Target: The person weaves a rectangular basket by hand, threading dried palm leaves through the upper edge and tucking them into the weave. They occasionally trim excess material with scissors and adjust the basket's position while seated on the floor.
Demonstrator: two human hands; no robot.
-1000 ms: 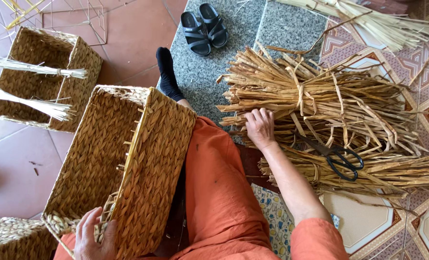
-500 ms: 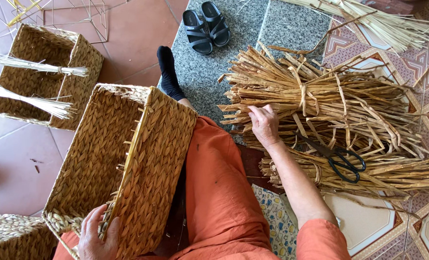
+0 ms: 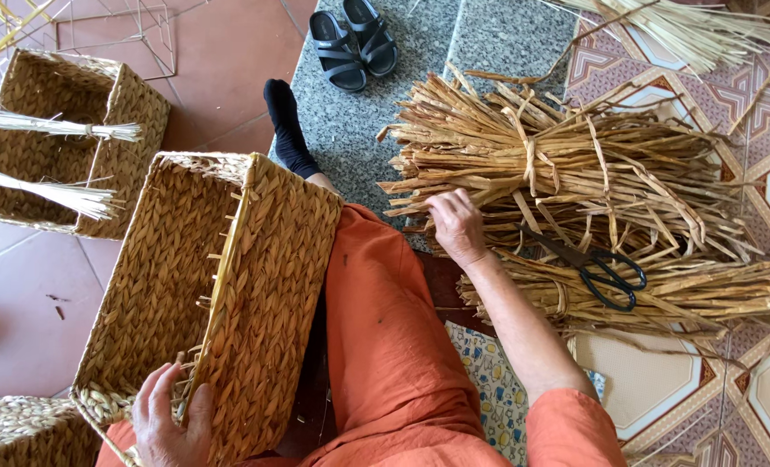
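Note:
A rectangular woven straw basket rests tilted against my orange-trousered leg. My left hand grips its near rim at the bottom, fingers curled over the edge among loose strand ends. My right hand reaches to the right and rests on the cut ends of a tied bundle of dried straw strands lying on the floor. Its fingers are spread over the strand ends; whether it pinches one I cannot tell. A second straw bundle lies just below, with black scissors on top of it.
Another woven basket stands at the upper left with straw brushes across it. Black sandals sit on grey stone at the top. A wire frame lies top left. More straw is top right. A patterned cushion lies under my leg.
My right hand has slid slightly along the bundle's cut ends. The left hand keeps its hold on the basket rim; the basket has barely shifted.

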